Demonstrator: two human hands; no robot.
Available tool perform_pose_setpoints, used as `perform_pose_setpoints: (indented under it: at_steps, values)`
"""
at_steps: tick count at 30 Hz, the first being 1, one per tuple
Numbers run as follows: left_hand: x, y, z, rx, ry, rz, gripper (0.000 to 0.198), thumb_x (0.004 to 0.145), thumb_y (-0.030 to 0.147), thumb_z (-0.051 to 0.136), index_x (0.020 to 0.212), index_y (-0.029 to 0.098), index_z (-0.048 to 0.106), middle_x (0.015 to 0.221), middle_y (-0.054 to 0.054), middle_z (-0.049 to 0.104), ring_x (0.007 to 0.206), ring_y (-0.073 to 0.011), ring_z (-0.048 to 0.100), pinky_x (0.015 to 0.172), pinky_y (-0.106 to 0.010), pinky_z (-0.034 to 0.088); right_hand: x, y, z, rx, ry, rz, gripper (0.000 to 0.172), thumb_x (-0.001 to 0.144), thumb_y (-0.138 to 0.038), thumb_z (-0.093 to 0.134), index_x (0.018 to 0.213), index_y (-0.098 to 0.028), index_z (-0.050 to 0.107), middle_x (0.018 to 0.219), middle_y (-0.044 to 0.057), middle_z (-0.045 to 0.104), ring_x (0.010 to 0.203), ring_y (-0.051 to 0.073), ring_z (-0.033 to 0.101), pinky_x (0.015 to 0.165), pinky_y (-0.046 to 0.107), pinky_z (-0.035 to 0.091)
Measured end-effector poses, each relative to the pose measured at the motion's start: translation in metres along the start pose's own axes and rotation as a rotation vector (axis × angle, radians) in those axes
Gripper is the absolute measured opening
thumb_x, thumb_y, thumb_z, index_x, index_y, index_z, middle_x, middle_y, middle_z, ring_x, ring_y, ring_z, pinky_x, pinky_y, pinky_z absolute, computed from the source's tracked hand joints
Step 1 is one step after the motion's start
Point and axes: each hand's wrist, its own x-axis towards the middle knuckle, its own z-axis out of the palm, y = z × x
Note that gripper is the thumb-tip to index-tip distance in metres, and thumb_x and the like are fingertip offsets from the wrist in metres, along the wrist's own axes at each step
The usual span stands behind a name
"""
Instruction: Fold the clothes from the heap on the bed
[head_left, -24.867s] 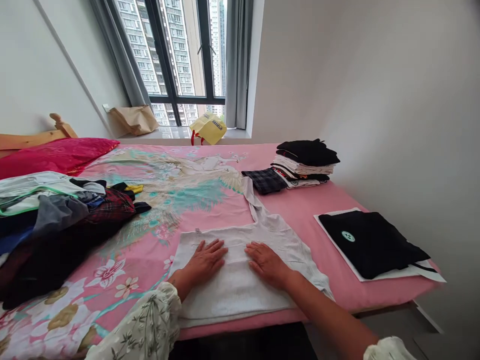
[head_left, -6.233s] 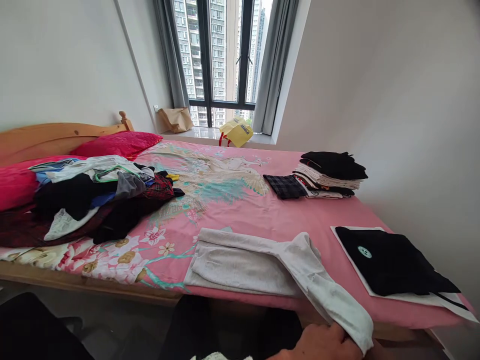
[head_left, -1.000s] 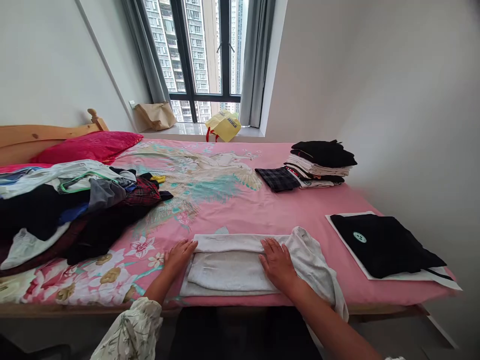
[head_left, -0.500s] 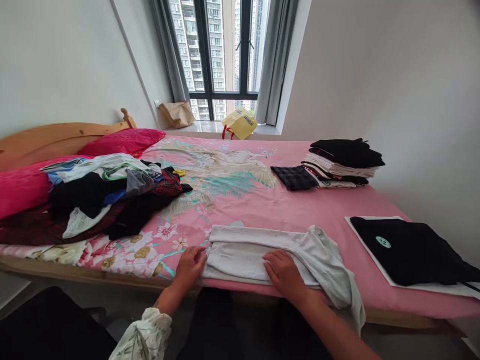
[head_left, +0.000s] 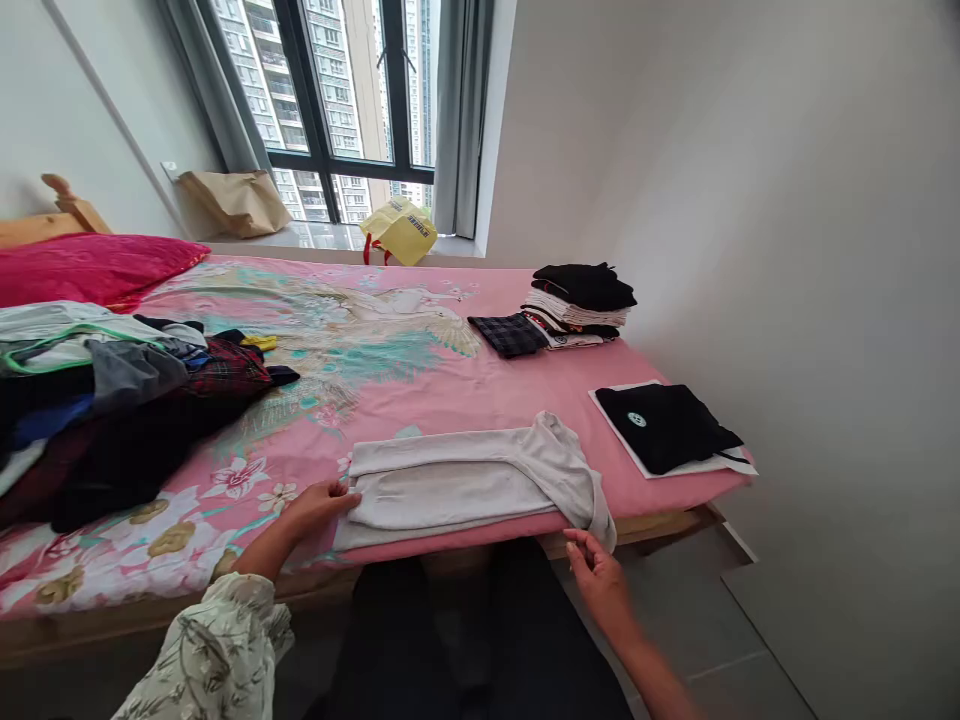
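Note:
A light grey long-sleeved top lies folded into a long strip along the front edge of the bed. Its bunched right end, which looks like a sleeve, droops over that edge. My left hand is at the strip's left end, thumb and fingers closed together on the fabric's edge. Just below the drooping cloth is my right hand, fingers loosely bent and apart, holding nothing. Its fingertips are close to the cloth; whether they touch it I cannot tell.
The pink flowered bed sheet carries a loose heap of clothes on the left. Folded clothes are stacked at the back right, beside a dark checked folded piece. A black garment lies on white cloth at the right.
My view has swung to the right. My right hand has come off the middle of the grey top and moved right, down to the drooping end. My left hand has closed at the left edge.

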Motion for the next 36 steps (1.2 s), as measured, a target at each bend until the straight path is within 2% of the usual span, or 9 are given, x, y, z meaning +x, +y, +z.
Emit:
perform_pose_setpoints:
  at_steps: [5,11,15,17,21,25,27,31,36]
  values:
    - [-0.008,-0.004,-0.002,-0.284,-0.118,-0.102,0.041,0.047,0.052,0.072,0.063,0.017,0.057,0.060,0.001,0.059,0.058,-0.0144,0.056,0.056,-0.025,0.044,0.018,0.023,-0.015,-0.139,0.310,-0.064,0.049,0.079,-0.058,0.047,0.103,-0.016,0.054,0.090,0.010,0.060,0.082,0.023,0.057,0.078,0.037,0.046]
    - [-0.036,0.007,0.007,-0.072,0.242,-0.040,0.033,0.059,0.046,0.064,0.079,0.020,0.061,0.078,-0.005,0.065,0.079,-0.0243,0.061,0.071,-0.037,0.050,0.037,0.032,-0.008,-0.328,0.472,-0.072,0.073,0.070,-0.073,0.048,0.106,-0.010,0.048,0.098,0.019,0.057,0.094,0.030,0.053,0.085,0.043,0.041]
    - [-0.077,0.025,0.061,0.064,0.403,0.265,0.026,0.074,0.042,0.050,0.088,0.022,0.059,0.093,-0.008,0.063,0.090,-0.0266,0.059,0.088,-0.044,0.046,0.043,0.029,-0.013,-0.366,0.455,-0.076,0.054,0.081,-0.061,0.039,0.097,-0.011,0.054,0.096,0.018,0.059,0.095,0.030,0.053,0.085,0.041,0.040]
    - [-0.101,0.035,0.099,-0.003,0.291,0.392,0.023,0.078,0.043,0.049,0.088,0.024,0.058,0.093,-0.008,0.063,0.093,-0.0260,0.059,0.087,-0.042,0.047,0.043,0.026,-0.021,-0.331,0.408,-0.061,0.043,0.083,-0.052,0.036,0.088,-0.014,0.057,0.090,0.015,0.061,0.090,0.028,0.054,0.082,0.039,0.040]
    - [-0.142,0.065,0.178,-0.091,-0.050,0.408,0.030,0.078,0.047,0.054,0.100,0.028,0.060,0.107,-0.009,0.062,0.102,-0.0262,0.058,0.089,-0.040,0.048,0.040,0.004,-0.040,-0.117,0.274,0.071,0.036,0.082,-0.049,0.038,0.084,-0.019,0.058,0.077,0.007,0.063,0.072,0.022,0.056,0.068,0.032,0.040]
    - [-0.157,0.116,0.236,-0.196,-0.271,0.361,0.074,0.063,0.043,0.070,0.128,0.019,0.047,0.132,-0.013,0.051,0.123,-0.0314,0.046,0.103,-0.044,0.037,0.042,-0.039,-0.046,0.418,0.118,0.171,0.032,0.076,-0.050,0.051,0.076,-0.019,0.054,0.064,-0.001,0.058,0.059,0.016,0.051,0.058,0.027,0.039]
    - [-0.158,0.143,0.251,-0.347,-0.307,0.309,0.071,0.061,0.041,0.071,0.124,0.015,0.052,0.120,-0.012,0.060,0.112,-0.0302,0.054,0.096,-0.040,0.042,0.045,-0.057,-0.045,0.705,0.019,0.244,0.032,0.074,-0.050,0.056,0.079,-0.018,0.053,0.064,-0.002,0.057,0.057,0.014,0.051,0.056,0.025,0.041]
    - [-0.149,0.174,0.236,-0.706,-0.337,0.052,0.053,0.066,0.050,0.066,0.104,0.014,0.060,0.064,-0.001,0.064,0.058,-0.0162,0.059,0.057,-0.027,0.048,0.049,-0.066,-0.046,0.767,-0.099,0.248,0.043,0.079,-0.058,0.048,0.088,-0.017,0.057,0.072,0.003,0.061,0.062,0.016,0.056,0.056,0.027,0.045]
    - [-0.122,0.191,0.145,-0.648,-0.224,-0.113,0.059,0.066,0.051,0.067,0.115,0.019,0.055,0.058,0.003,0.062,0.047,-0.0141,0.057,0.046,-0.023,0.046,0.054,-0.046,-0.053,0.217,-0.089,-0.177,0.033,0.089,-0.041,0.040,0.095,-0.017,0.062,0.093,0.008,0.065,0.091,0.020,0.058,0.084,0.035,0.045]
